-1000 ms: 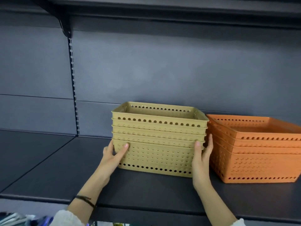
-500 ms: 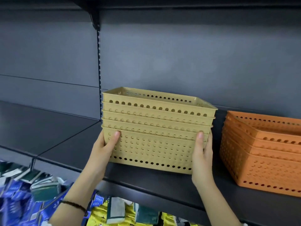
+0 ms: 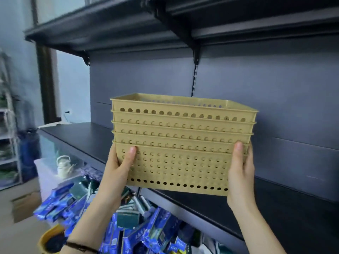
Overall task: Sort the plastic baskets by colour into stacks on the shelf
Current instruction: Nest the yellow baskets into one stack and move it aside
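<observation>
A stack of several yellow perforated plastic baskets (image 3: pixel 180 143), nested one in another, is held up in the air in front of the dark shelf (image 3: pixel 275 202). My left hand (image 3: pixel 117 173) grips the stack's lower left corner with the thumb across the front. On the lower right corner sits my right hand (image 3: pixel 240 171), its thumb pointing up along the side. The stack's base is clear of the shelf board and tilts slightly. The orange baskets are out of view.
An upper shelf (image 3: pixel 165 26) with brackets hangs overhead. Below the shelf lies a heap of blue packets (image 3: pixel 128 230). A translucent box with a white kettle (image 3: pixel 63 165) stands at the left, and a white rack (image 3: pixel 9 143) at the far left.
The yellow stack has been lifted off the shelf board and carried to the left. The view has swung left, so the orange stack has dropped out of sight.
</observation>
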Demonstrator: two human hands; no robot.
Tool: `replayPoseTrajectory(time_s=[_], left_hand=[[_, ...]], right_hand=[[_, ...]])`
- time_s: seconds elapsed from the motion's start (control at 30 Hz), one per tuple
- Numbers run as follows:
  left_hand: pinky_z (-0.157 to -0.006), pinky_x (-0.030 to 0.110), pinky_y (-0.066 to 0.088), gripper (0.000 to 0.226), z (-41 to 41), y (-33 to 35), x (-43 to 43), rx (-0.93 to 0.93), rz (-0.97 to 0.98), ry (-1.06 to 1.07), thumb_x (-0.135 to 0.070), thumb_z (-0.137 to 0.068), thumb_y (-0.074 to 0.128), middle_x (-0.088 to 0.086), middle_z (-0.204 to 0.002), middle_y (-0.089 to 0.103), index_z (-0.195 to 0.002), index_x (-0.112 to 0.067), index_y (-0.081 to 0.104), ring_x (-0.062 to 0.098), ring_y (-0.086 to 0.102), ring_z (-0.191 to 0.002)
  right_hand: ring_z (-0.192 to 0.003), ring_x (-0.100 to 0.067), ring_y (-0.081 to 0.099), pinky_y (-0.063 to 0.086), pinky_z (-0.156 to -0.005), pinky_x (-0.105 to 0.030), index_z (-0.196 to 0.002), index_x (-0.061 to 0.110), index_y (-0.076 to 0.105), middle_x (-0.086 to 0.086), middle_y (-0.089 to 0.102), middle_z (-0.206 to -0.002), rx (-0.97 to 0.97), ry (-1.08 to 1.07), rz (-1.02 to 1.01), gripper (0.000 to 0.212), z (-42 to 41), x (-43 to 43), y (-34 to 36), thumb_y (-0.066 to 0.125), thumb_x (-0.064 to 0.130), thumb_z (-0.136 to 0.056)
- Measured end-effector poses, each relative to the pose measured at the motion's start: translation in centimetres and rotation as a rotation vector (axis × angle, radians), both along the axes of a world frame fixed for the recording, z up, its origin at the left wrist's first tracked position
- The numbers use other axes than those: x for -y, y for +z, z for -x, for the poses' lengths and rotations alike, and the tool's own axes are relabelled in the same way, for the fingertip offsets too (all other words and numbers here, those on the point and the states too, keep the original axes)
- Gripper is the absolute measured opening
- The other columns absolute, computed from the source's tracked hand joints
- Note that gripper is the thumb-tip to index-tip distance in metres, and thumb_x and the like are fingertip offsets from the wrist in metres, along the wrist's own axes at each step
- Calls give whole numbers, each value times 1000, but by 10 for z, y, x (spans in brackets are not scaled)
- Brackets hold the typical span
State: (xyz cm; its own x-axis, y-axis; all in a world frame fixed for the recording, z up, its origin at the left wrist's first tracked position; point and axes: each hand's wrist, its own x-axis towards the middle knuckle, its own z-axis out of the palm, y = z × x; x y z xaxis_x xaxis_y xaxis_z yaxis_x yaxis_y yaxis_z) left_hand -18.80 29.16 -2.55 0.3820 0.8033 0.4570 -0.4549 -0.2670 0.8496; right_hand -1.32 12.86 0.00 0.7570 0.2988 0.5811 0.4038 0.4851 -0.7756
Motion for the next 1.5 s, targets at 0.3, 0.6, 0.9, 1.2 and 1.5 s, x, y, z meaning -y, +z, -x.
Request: replayPoseTrajectory(time_s=[0.3,0.6,0.9,1.2,1.5], left_hand=[[-96,38,48,63,162,-14,-151,-44,17,193,-47,-81,54,-18,-132,58,-141,-43,36,5,56,-118],[-102,47,42,76,216,-16,-276,-63,62,212,-67,-70,66,-16,-135,55,-137,-52,34,13,53,-124],[-76,15,39,55,176,-14,-421,-71,23,182,-42,-94,49,-19,-137,50,-144,-46,26,-14,47,-112],[-80,28,45,48,112,-11,-573,-94,60,57,-46,-93,50,-17,-130,57,-138,-49,34,-2,55,-111],[-100,41,42,40,81,-30,-691,-117,61,-55,-54,-91,45,-24,-130,53,-130,-52,38,7,50,-123]], right_hand=[[-116,10,54,42,-103,-31,-142,42,39,25,57,-131,-54,201,60,66,135,-187,-21,46,65,-81],[-124,-6,54,40,-109,-43,-137,37,46,14,59,-134,-90,176,74,65,183,-316,-25,48,72,-82],[-100,0,66,51,-96,-39,-130,36,51,15,69,-114,-156,146,63,44,153,-456,-27,46,56,-91],[-109,-8,65,48,-101,-45,-131,40,50,14,70,-116,-185,17,83,48,101,-594,-30,49,61,-89],[-98,17,57,43,-91,-22,-140,45,36,34,61,-106,-112,-68,184,60,93,-679,-45,44,63,-84]])
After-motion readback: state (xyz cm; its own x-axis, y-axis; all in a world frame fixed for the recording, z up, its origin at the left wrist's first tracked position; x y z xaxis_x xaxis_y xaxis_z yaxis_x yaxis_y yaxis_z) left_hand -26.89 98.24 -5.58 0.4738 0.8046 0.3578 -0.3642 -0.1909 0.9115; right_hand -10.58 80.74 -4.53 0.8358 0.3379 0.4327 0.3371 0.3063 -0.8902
